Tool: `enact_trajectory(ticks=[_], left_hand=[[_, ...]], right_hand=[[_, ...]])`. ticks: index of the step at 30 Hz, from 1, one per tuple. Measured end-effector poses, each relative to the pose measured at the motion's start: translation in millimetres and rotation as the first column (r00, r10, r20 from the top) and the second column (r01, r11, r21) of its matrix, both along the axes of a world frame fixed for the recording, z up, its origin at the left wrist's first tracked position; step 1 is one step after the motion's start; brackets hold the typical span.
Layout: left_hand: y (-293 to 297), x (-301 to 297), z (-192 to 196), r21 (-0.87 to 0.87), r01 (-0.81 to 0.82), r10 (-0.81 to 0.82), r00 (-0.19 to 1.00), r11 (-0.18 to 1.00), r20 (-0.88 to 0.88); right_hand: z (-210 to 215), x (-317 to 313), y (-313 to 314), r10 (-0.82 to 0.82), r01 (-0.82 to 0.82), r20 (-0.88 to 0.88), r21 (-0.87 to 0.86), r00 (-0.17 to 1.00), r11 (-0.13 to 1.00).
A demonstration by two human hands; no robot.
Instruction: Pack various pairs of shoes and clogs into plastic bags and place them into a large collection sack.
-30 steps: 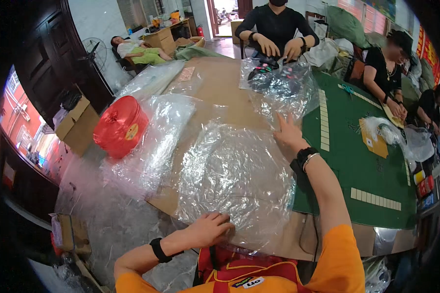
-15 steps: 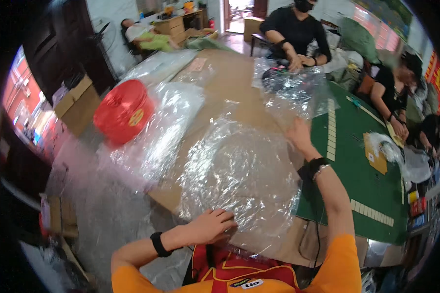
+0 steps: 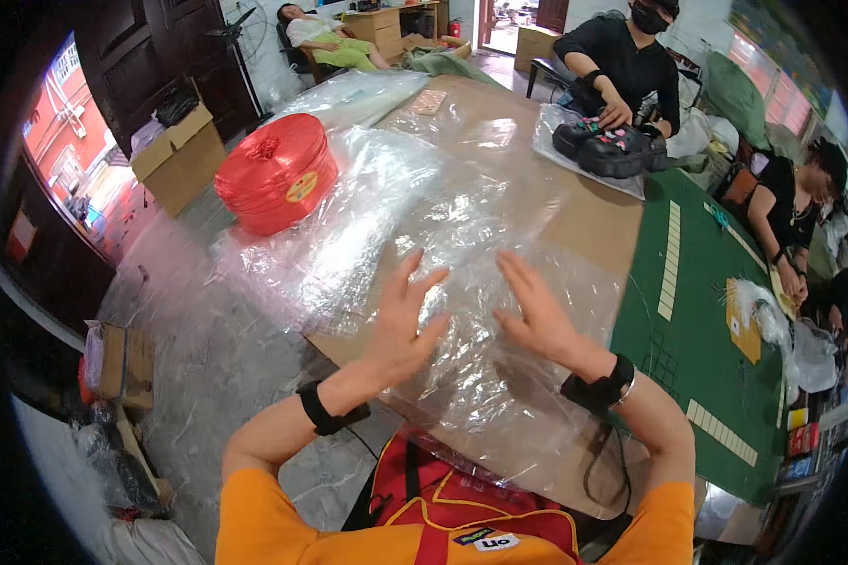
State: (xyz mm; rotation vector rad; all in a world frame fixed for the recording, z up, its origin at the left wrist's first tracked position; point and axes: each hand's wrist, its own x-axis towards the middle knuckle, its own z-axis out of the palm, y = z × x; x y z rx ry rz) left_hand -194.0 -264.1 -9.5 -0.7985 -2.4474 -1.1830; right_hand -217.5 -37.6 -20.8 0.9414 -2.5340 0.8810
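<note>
A wide sheet of clear bubble wrap [image 3: 462, 217] lies spread over the brown cardboard-covered table [image 3: 594, 221] in front of me. My left hand [image 3: 400, 320] rests flat on it with fingers spread. My right hand [image 3: 537, 311] lies flat beside it, about a hand's width to the right, fingers apart too. Neither hand holds anything. Both wrists wear black bands. More clear plastic drapes off the table's left edge.
A big red spool of plastic string [image 3: 275, 184] stands at the left on the plastic. Across the table a person in black handles dark chunky shoes [image 3: 608, 146] on a plastic sheet. A green mat [image 3: 707, 320] with tile rows covers the right side. Cardboard boxes [image 3: 174, 155] stand on the floor left.
My right hand has come back from the far right of the sheet to lie next to my left hand. My left hand has slid forward onto the middle of the sheet.
</note>
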Motion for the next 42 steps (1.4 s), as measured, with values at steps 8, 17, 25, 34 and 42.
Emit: enact_trajectory(ticks=[8, 17, 25, 34, 42], left_hand=[[2.9, -57.6, -2.6, -0.410, -0.195, 0.069, 0.951, 0.891, -0.302], [7.2, -139.1, -9.4, -0.814, -0.101, 0.226, 0.974, 0.572, 0.037], [-33.4, -172.3, -43.5, -0.830, -0.080, 0.250, 0.966, 0.552, 0.073], [-34.9, -162.0, -37.7, -0.850, -0.136, 0.265, 0.964, 0.509, 0.005], [-32.5, -179.0, -28.9, -0.803, -0.243, 0.109, 0.970, 0.544, -0.219]], right_hand=[[-8.8, 7.2, -12.0, 0.213, -0.223, 0.165, 0.041, 0.963, 0.974], [-50.4, 15.0, -32.2, 0.108, -0.172, 0.195, 0.349, 0.975, 0.921], [-2.6, -3.2, 21.2, -0.099, 0.101, -0.021, 0.252, 0.995, 0.962], [-2.5, -32.7, 131.9, -0.744, 0.690, 0.098, 0.308, 0.661, 0.655], [-3.6, -36.0, 144.5, -0.673, 0.612, 0.192, 0.295, 0.714, 0.734]])
